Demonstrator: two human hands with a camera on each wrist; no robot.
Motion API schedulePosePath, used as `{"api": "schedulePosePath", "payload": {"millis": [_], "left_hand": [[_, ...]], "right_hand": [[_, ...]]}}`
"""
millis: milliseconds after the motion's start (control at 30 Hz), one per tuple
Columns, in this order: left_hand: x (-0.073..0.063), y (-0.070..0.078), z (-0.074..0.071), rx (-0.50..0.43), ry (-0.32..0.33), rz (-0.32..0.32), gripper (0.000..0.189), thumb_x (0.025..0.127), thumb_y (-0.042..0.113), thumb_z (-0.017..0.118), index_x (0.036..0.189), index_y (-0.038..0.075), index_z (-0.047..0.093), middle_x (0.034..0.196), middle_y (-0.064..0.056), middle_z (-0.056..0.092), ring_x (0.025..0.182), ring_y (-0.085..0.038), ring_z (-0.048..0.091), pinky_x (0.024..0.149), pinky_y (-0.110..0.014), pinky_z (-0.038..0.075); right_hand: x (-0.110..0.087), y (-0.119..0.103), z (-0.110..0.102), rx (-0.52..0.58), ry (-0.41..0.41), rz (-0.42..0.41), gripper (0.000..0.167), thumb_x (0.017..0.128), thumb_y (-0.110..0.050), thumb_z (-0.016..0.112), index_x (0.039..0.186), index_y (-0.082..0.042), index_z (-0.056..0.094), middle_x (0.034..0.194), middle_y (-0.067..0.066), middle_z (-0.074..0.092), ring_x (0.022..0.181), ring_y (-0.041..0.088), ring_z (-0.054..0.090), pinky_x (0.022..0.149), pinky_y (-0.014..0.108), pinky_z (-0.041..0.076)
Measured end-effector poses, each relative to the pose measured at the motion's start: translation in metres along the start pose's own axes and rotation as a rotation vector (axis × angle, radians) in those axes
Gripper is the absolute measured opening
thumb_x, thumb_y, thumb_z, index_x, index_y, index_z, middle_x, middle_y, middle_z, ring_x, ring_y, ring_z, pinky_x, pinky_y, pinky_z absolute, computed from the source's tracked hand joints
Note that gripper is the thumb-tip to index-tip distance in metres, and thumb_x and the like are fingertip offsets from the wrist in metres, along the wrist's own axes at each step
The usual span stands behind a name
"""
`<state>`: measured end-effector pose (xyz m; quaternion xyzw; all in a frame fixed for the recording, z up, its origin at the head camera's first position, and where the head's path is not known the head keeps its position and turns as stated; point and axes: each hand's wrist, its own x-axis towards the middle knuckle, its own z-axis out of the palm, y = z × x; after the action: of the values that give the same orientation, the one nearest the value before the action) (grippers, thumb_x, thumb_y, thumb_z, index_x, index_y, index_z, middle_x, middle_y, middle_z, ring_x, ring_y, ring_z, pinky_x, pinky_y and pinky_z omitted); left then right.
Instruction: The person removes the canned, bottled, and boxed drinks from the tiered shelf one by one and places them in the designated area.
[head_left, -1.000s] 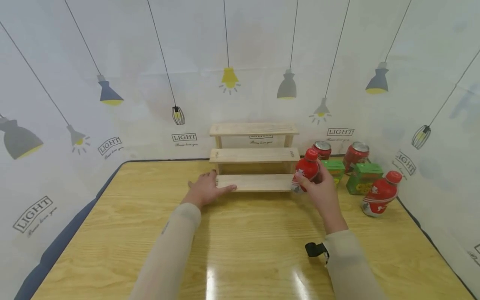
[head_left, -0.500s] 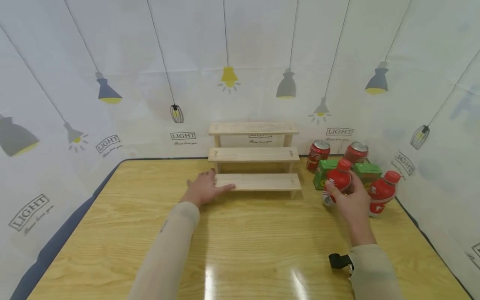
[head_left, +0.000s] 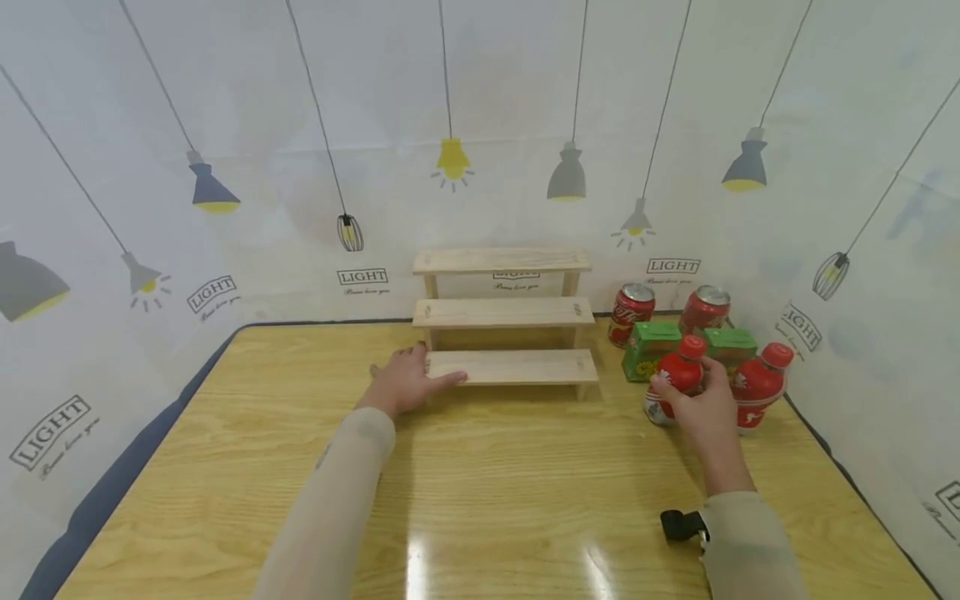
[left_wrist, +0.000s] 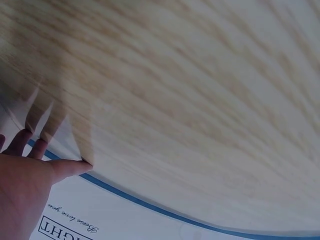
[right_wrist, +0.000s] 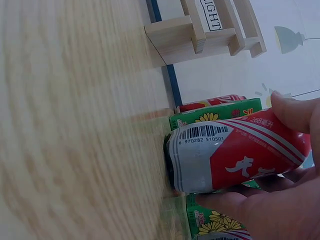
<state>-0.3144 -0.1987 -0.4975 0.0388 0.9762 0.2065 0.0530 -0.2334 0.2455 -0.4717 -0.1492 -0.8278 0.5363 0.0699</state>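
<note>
My right hand (head_left: pixel 708 417) grips a red bottle (head_left: pixel 678 371) with a red cap, thumb on one side and fingers on the other. In the right wrist view the bottle's grey base with a barcode (right_wrist: pixel 204 132) is at the tabletop; whether it touches, I cannot tell. Behind it stand two green cartons (head_left: pixel 651 350), and a second red bottle (head_left: pixel 761 383) is just right of my hand. At the left end of a three-step wooden rack (head_left: pixel 510 367), my left hand (head_left: pixel 405 382) rests with fingers spread, its thumb straight along the lowest step.
Two red soda cans (head_left: pixel 632 315) stand behind the cartons near the back wall. The wooden table (head_left: pixel 487 483) ends at a printed wall sheet (head_left: pixel 285 200) on the back and both sides. A black wrist mount (head_left: pixel 682 526) sticks out from my right sleeve.
My right hand has carried the red bottle from the rack's right end rightward and down, to in front of the green cartons. The left hand has stayed at the rack.
</note>
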Motion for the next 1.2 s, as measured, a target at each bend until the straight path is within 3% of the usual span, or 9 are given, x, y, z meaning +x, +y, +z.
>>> {"api": "schedulePosePath", "payload": {"millis": [200, 400, 533, 600, 733, 833, 967, 1100, 1200], "left_hand": [[0.005, 0.002, 0.002, 0.015, -0.014, 0.011, 0.139, 0.072, 0.108, 0.04, 0.165, 0.004, 0.033, 0.168, -0.021, 0.043, 0.158, -0.045, 0.036, 0.118, -0.09, 0.012], [0.008, 0.002, -0.004, 0.039, -0.038, 0.014, 0.14, 0.072, 0.108, 0.038, 0.164, 0.003, 0.034, 0.165, -0.022, 0.046, 0.155, -0.046, 0.04, 0.118, -0.089, 0.017], [0.002, 0.002, -0.01, 0.082, -0.049, 0.033, 0.139, 0.073, 0.108, 0.037, 0.161, 0.0, 0.037, 0.156, -0.024, 0.057, 0.141, -0.045, 0.057, 0.116, -0.072, 0.044], [-0.002, 0.003, -0.011, 0.111, -0.043, 0.041, 0.138, 0.074, 0.107, 0.036, 0.16, 0.0, 0.04, 0.147, -0.023, 0.064, 0.129, -0.043, 0.066, 0.106, -0.061, 0.056], [-0.012, 0.009, -0.011, 0.135, -0.02, 0.014, 0.131, 0.081, 0.102, 0.039, 0.16, -0.002, 0.038, 0.141, -0.024, 0.068, 0.121, -0.042, 0.071, 0.098, -0.055, 0.061], [-0.023, 0.02, -0.01, 0.131, 0.006, -0.037, 0.124, 0.088, 0.093, 0.045, 0.162, -0.006, 0.032, 0.145, -0.03, 0.062, 0.128, -0.046, 0.066, 0.102, -0.06, 0.059], [-0.044, 0.04, -0.012, 0.151, 0.048, -0.06, 0.118, 0.095, 0.086, 0.045, 0.166, -0.007, 0.022, 0.159, -0.034, 0.047, 0.145, -0.05, 0.051, 0.112, -0.067, 0.051], [-0.064, 0.058, -0.019, 0.173, 0.117, 0.028, 0.112, 0.097, 0.086, 0.038, 0.17, 0.004, 0.019, 0.171, -0.027, 0.033, 0.156, -0.048, 0.038, 0.121, -0.072, 0.039], [-0.076, 0.065, -0.022, 0.163, 0.16, 0.079, 0.107, 0.096, 0.089, 0.034, 0.172, 0.015, 0.017, 0.178, -0.019, 0.02, 0.163, -0.044, 0.026, 0.126, -0.079, 0.021]], "right_hand": [[0.0, -0.005, -0.005, -0.026, 0.001, 0.021, 0.094, 0.102, -0.034, 0.072, 0.17, -0.008, 0.014, 0.171, 0.027, 0.034, 0.155, 0.046, 0.04, 0.125, 0.063, 0.039], [0.002, -0.028, -0.016, -0.115, -0.006, -0.026, 0.101, 0.1, -0.052, 0.07, 0.172, -0.018, 0.009, 0.174, 0.025, 0.029, 0.156, 0.051, 0.034, 0.122, 0.071, 0.036], [-0.002, -0.052, -0.02, -0.219, -0.041, -0.125, 0.103, 0.101, -0.06, 0.062, 0.173, -0.02, 0.0, 0.177, 0.024, 0.02, 0.158, 0.055, 0.026, 0.12, 0.078, 0.031], [-0.007, -0.065, -0.018, -0.274, -0.048, -0.21, 0.1, 0.104, -0.057, 0.06, 0.173, -0.017, 0.0, 0.177, 0.025, 0.017, 0.159, 0.056, 0.022, 0.121, 0.08, 0.028], [-0.02, -0.088, -0.005, -0.402, -0.053, -0.39, 0.092, 0.107, -0.047, 0.06, 0.172, -0.008, 0.008, 0.178, 0.029, 0.007, 0.163, 0.055, 0.008, 0.125, 0.083, 0.009], [-0.026, -0.099, 0.011, -0.505, -0.07, -0.462, 0.087, 0.109, -0.053, 0.053, 0.172, -0.009, 0.013, 0.178, 0.029, -0.001, 0.163, 0.055, -0.002, 0.12, 0.088, -0.003], [-0.031, -0.1, 0.039, -0.57, -0.15, -0.46, 0.082, 0.11, -0.065, 0.032, 0.173, -0.016, 0.012, 0.18, 0.022, -0.006, 0.164, 0.053, -0.011, 0.119, 0.087, -0.01], [-0.035, -0.089, 0.063, -0.587, -0.234, -0.403, 0.079, 0.11, -0.069, 0.022, 0.173, -0.024, 0.011, 0.18, 0.015, -0.013, 0.163, 0.052, -0.017, 0.118, 0.086, -0.015], [-0.038, -0.077, 0.076, -0.615, -0.256, -0.368, 0.08, 0.108, -0.072, 0.016, 0.173, -0.027, 0.011, 0.18, 0.013, -0.014, 0.163, 0.052, -0.018, 0.117, 0.087, -0.017]]}}
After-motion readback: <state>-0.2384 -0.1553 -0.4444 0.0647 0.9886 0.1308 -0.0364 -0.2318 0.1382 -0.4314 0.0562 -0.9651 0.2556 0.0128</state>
